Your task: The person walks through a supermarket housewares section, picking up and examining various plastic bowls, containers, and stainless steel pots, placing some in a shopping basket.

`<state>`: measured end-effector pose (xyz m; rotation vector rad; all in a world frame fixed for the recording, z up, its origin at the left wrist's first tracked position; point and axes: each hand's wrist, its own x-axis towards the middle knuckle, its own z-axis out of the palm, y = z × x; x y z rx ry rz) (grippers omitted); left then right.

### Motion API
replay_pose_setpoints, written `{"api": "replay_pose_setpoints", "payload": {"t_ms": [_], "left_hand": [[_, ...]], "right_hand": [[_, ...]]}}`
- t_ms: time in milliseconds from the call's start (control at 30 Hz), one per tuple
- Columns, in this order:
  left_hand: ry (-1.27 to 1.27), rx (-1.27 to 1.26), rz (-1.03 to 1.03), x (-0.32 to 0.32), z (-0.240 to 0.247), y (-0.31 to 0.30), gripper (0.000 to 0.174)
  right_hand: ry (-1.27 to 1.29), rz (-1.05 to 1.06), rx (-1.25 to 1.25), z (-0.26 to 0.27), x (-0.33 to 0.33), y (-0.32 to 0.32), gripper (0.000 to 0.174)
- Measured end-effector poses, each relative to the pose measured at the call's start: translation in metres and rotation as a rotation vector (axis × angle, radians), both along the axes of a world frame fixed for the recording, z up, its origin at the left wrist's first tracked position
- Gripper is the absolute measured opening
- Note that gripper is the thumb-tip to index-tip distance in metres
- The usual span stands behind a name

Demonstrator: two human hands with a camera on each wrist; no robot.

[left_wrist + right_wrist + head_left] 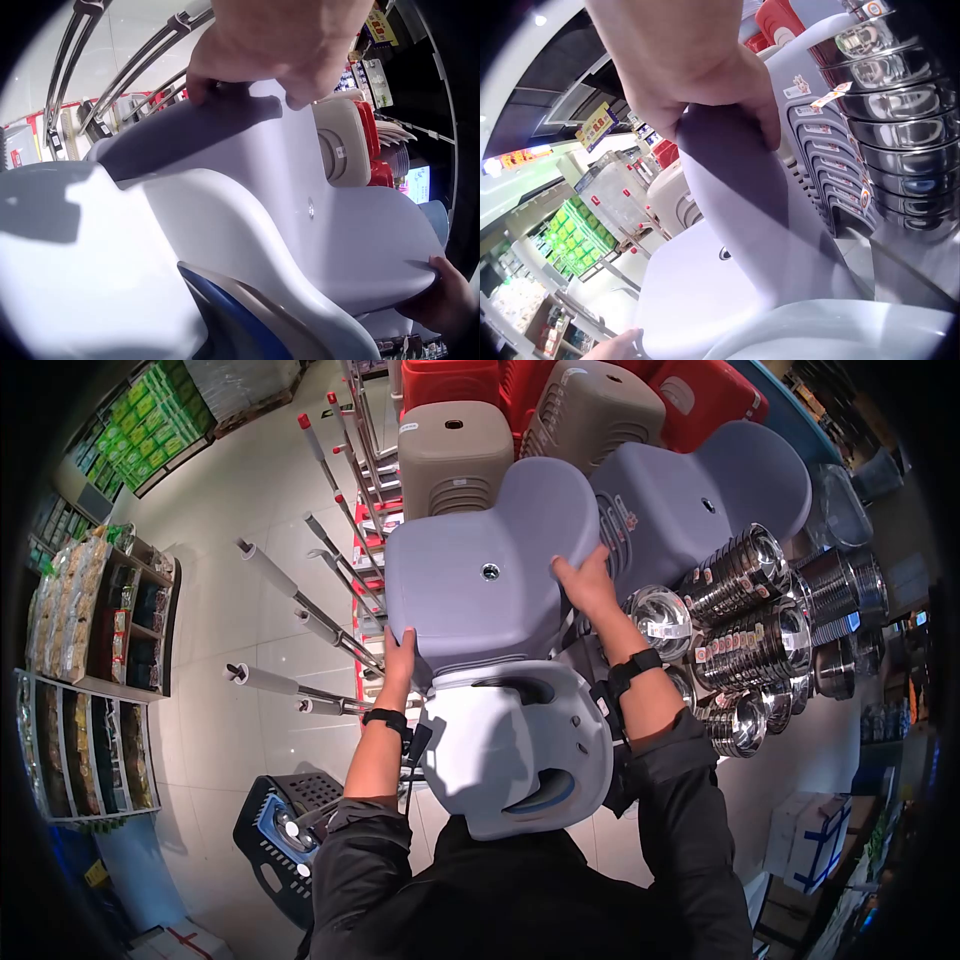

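Both hands hold a purple-grey plastic stool (455, 575) with a raised, rounded backrest and a small hole in the seat. My left hand (400, 660) grips the seat's near left corner, its thumb on top. Curled over the backrest edge, my right hand (705, 90) has thumb and fingers on opposite sides. In the left wrist view the right hand (442, 296) shows at the far edge of the backrest. Closer to the body is a white plastic seat (480, 740) with cut-out slots, overlapping the stool's near edge. Blue and beige edges (240, 307) show beneath the white seat.
Stacked purple-grey stools (655, 500) stand to the right, beige stools (455, 445) and red stools (450, 382) behind. Shiny steel bowls (740, 645) are stacked at the right. Metal poles (320, 625) jut out at the left. A dark basket (270, 860) sits on the floor.
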<state>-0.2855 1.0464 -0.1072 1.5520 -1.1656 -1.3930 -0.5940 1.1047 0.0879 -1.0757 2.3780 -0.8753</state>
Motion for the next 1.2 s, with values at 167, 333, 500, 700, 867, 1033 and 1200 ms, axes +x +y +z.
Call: {"api": "replay_pose_setpoints", "payload": {"t_ms": [167,333,500,700,867,1033,1200], "left_hand": [[-0.152,-0.013,-0.070,0.007,0.009,-0.002,0.079],[-0.177,-0.051,-0.085,0.003,0.018,-0.007,0.078],[-0.228,-0.073,-0.117,0.006,0.018,-0.010,0.076],[-0.097,-0.131,-0.157,0.025,-0.025,0.019,0.077],[-0.156,0.040,-0.244,0.038,-0.008,0.124,0.083],[-0.100,0.246,-0.307,0.076,-0.084,0.181,0.082],[-0.140,0.296,-0.350,0.086,-0.103,0.193,0.061]], "right_hand": [[-0.016,0.017,-0.013,0.003,0.004,0.003,0.080],[0.003,0.067,-0.015,0.011,0.002,-0.006,0.080],[0.005,0.043,0.006,0.009,0.002,-0.007,0.081],[-0.022,0.036,-0.036,-0.003,-0.002,-0.008,0.086],[0.069,0.236,-0.080,-0.018,-0.002,0.025,0.106],[0.125,0.469,0.469,-0.011,0.030,0.099,0.064],[0.357,0.475,0.282,-0.031,0.037,0.115,0.029]]}}
